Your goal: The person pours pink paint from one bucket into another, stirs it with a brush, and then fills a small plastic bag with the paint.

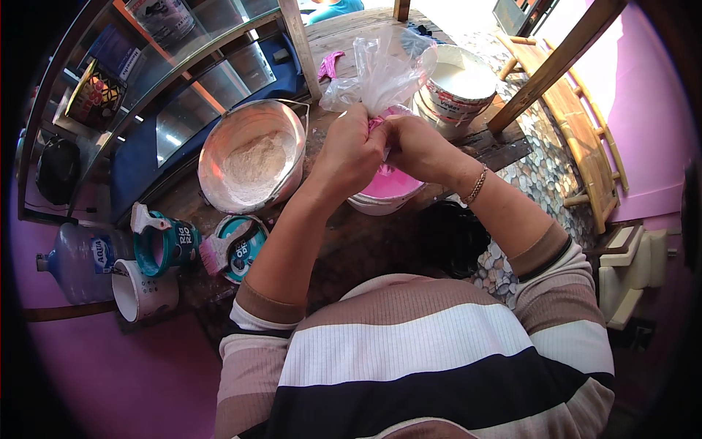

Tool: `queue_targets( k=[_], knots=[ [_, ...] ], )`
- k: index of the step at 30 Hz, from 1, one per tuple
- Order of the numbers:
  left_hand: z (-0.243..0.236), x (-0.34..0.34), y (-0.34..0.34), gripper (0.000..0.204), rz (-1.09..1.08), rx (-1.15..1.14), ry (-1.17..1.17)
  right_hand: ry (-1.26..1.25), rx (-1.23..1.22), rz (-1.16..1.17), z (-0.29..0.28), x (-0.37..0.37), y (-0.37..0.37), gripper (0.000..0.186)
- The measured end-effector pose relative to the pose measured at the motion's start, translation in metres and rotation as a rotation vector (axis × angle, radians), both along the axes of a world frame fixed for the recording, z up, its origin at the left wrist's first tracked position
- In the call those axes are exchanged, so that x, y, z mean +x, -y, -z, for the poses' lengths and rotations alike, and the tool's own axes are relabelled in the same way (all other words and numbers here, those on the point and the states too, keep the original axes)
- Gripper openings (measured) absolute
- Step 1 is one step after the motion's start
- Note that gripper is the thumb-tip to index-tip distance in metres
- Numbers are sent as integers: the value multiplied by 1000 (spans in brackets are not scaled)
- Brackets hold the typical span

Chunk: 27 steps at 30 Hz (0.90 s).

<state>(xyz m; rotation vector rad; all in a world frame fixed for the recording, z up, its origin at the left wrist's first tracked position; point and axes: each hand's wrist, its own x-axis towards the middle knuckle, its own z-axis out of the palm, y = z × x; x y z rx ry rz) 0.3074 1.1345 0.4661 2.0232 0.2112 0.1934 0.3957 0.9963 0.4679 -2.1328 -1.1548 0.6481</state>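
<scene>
Both of my hands meet at the gathered neck of a clear plastic bag (382, 69). My left hand (349, 152) is closed around the bunched plastic. My right hand (418, 148) pinches at the same spot from the other side, its fingertips partly hidden. Some pink material (376, 123) shows between my fingers; I cannot tell whether it is a tie or part of the bag's contents. Right beneath my hands stands a white tub (380, 208) with pink liquid in it. The bag's lower part is mostly hidden by my hands.
Left of my forearm is a bucket of pale powder (256, 157). Near it stand teal tubs (170, 245), a wide brush (217, 254), a white pail (146, 293) and a water jug (80, 256). A large paint bucket (464, 102) and a wooden post (556, 62) rise at the right.
</scene>
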Motion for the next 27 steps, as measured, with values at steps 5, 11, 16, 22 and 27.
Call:
queue_targets(
  k=[5, 11, 16, 22, 27],
  knots=[
    [3, -8, -1, 29, -30, -96, 44, 220, 63, 45, -29, -8, 21, 38],
    [-3, -19, -14, 29, -16, -184, 8, -278, -8, 634, -6, 33, 94, 73],
    [-4, -27, -16, 29, 51, -201, 37, -989, 112, 405, 63, 33, 102, 96],
    [3, -44, -27, 23, 49, -220, 40, -1080, 226, 366, 72, 19, 87, 90],
    [-6, -69, -39, 23, 32, -226, 42, -1184, 329, 371, 72, -17, 72, 84]
  ],
)
